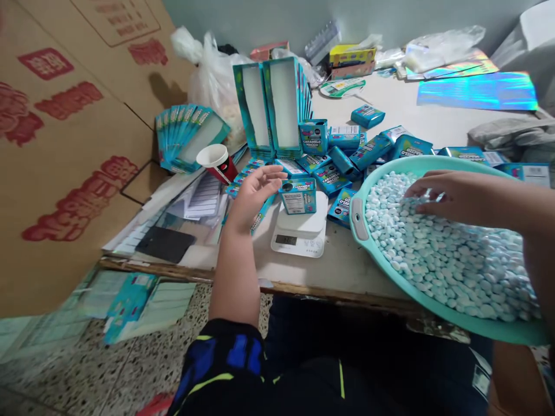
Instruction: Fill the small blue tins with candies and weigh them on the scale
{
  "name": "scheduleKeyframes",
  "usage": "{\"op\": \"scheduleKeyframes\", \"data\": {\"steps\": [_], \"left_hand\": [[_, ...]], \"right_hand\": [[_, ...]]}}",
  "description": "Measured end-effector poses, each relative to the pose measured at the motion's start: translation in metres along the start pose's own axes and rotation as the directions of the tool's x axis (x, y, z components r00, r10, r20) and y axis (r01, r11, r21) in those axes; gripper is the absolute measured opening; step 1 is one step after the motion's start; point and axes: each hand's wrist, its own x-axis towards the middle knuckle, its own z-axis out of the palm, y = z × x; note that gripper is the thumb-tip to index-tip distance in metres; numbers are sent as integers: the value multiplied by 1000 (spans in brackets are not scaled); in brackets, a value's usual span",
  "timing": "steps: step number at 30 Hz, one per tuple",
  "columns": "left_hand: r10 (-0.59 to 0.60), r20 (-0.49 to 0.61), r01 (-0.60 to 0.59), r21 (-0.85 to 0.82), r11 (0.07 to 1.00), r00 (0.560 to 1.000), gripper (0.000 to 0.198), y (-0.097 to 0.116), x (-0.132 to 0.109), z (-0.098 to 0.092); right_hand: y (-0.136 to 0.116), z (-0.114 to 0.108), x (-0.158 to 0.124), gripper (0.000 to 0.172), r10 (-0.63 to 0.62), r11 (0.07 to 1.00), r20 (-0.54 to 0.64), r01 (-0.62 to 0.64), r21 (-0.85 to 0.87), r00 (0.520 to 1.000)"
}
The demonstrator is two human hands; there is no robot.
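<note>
Head view: the desk [347, 268] is carrying a teal basin [358, 219] that is overhanging its front edge and holding a heap of pale blue candies [446, 266]. The right hand [455, 196] is resting spread on the candies. Well apart, the left hand [255, 193] is hovering open just beside a carton [298, 195] sitting on a digital scale [299, 242] near the desk's front edge.
</note>
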Motion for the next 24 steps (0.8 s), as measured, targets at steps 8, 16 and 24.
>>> {"op": "scheduleKeyframes", "data": {"steps": [8,16,24], "left_hand": [[3,-294,-84,-264,961,956,46,-7,13,-2],[33,-342,-134,-277,952,939,44,-6,14,-2],[19,-272,-83,-228,970,962,45,-3,11,6]], "right_hand": [[-7,-8,-3,41,70,997,45,-68,-39,997],[-16,-15,-9,34,70,997,3,-70,-27,998],[-12,-14,-7,37,33,999,49,-33,-5,998]]}}
